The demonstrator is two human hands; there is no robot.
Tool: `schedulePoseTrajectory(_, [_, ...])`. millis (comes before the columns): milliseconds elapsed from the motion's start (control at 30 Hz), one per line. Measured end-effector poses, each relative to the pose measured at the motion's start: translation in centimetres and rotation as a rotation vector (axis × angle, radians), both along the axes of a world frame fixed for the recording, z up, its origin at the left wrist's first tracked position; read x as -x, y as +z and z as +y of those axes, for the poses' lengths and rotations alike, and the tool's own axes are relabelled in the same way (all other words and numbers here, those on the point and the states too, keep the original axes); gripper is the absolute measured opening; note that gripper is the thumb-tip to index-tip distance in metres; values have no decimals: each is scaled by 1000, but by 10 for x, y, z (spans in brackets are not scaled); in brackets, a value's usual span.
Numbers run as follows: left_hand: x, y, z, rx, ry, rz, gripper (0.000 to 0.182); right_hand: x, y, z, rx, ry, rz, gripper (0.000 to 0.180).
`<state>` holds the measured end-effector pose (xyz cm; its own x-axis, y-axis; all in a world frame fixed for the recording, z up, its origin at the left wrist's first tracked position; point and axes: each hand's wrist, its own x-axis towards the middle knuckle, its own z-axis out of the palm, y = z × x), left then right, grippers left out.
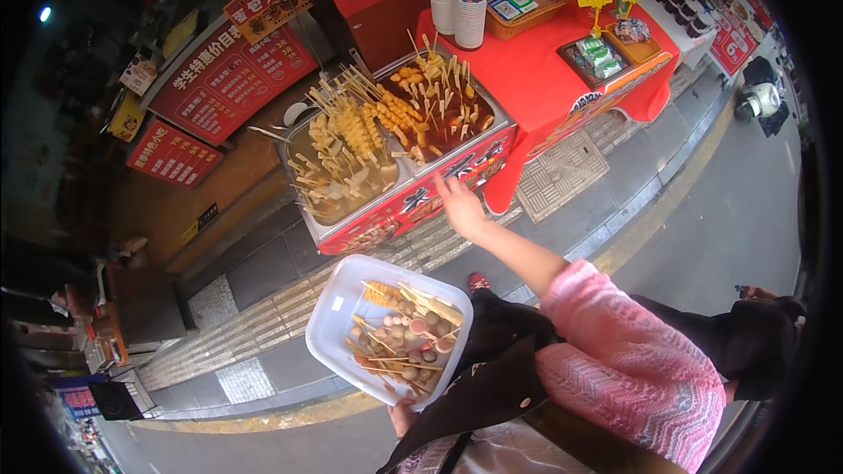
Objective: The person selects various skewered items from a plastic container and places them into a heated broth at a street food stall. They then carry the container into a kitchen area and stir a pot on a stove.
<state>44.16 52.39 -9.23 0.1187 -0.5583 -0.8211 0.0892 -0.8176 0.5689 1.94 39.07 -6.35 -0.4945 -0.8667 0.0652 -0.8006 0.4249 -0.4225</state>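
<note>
My left hand (403, 416) grips the near rim of a white plastic tub (332, 336), tilted in front of me. Inside lie skewered balls (409, 355), sausage pieces and yellow skewered food. My right hand (462, 208) reaches out with fingers apart and nothing seen in it, over the front edge of a steel food warmer (395, 185). The warmer's left basin holds pale skewers (355, 128) in light broth. In its right basin, skewers (448, 102) stand in dark red broth.
Right of the warmer, a red-covered table (520, 85) bears stacked paper cups (469, 20), a wicker basket (517, 23) and small trays. A menu counter (230, 79) stands at left. Another person's dark-clothed leg (718, 342) shows at right. A scooter (761, 100) is on the road.
</note>
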Motion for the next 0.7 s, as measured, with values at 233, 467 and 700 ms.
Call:
schedulePoseTrajectory(233, [20,21,23,136,96,105,52,32,-24,-60,326,145,74,32])
schedulePoseTrajectory(467, [36,-23,34,293,342,126,33,59,-53,-113,40,455,219,46])
schedulePoseTrajectory(700, [43,-17,33,435,345,111,30,38,-73,-72,340,341,-506,46])
